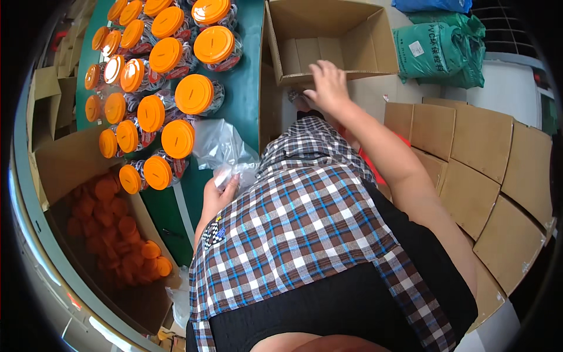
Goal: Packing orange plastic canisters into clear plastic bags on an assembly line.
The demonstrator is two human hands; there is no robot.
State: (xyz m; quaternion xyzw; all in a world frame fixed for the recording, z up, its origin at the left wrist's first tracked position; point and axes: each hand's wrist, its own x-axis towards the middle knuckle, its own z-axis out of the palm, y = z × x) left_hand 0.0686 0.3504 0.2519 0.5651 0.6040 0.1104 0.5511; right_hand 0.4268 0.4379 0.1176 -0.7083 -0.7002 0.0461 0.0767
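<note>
My left hand (218,196) is closed on the edge of a clear plastic bag (221,144), which spreads over the near corner of the green table (246,70). My right hand (329,87) reaches forward, fingers apart, over the near rim of an open cardboard box (328,56). Whether its fingertips touch the rim I cannot tell. The visible part of the box's inside shows bare cardboard. Left of the bag stand several clear jars with orange lids (177,139), grouped on the table; coiled, cord-like contents show through their sides.
A large carton (64,152) at lower left holds a heap of loose orange lids (111,223). Closed cardboard boxes (469,188) are stacked on the right. Green plastic sacks (437,53) lie beyond them, beside the open box. Something red lies partly hidden behind my right forearm.
</note>
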